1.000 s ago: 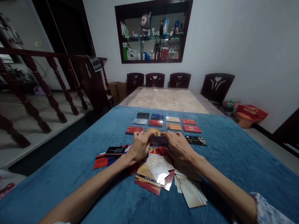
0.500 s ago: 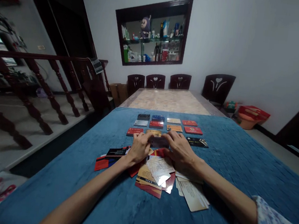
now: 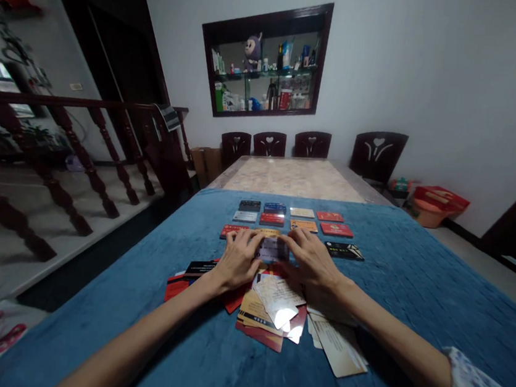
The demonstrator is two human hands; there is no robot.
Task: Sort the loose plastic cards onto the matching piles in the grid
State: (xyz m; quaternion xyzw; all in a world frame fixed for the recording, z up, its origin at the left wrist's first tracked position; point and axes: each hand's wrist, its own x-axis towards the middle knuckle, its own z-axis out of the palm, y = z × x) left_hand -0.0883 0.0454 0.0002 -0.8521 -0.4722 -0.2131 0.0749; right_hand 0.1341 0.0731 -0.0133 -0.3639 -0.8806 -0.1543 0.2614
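Observation:
A greyish-purple card [image 3: 274, 249] is between my two hands, above the loose pile. My left hand [image 3: 239, 256] grips its left side with curled fingers. On its right side, the fingers of my right hand [image 3: 313, 259] are closed in the same way. Just beyond it, a gold card [image 3: 266, 232] is partly covered. Below my hands lies a messy pile with a pale shiny card [image 3: 276, 298] on top and yellow cards [image 3: 252, 304] under it. White cards [image 3: 338, 345] fan out by my right wrist, and a black card [image 3: 200, 268] lies by my left wrist.
Several small card stacks stand in rows farther out, among them a red stack [image 3: 336, 229], an orange one [image 3: 304, 225] and a black one [image 3: 344, 250]. A blue cloth [image 3: 131, 328] covers the near table; bare tabletop [image 3: 288, 175] and chairs [image 3: 377, 154] lie beyond.
The greyish-purple card now shows more of its face between my hands. My left hand's fingers have spread a little along its side. The whole view has shifted slightly.

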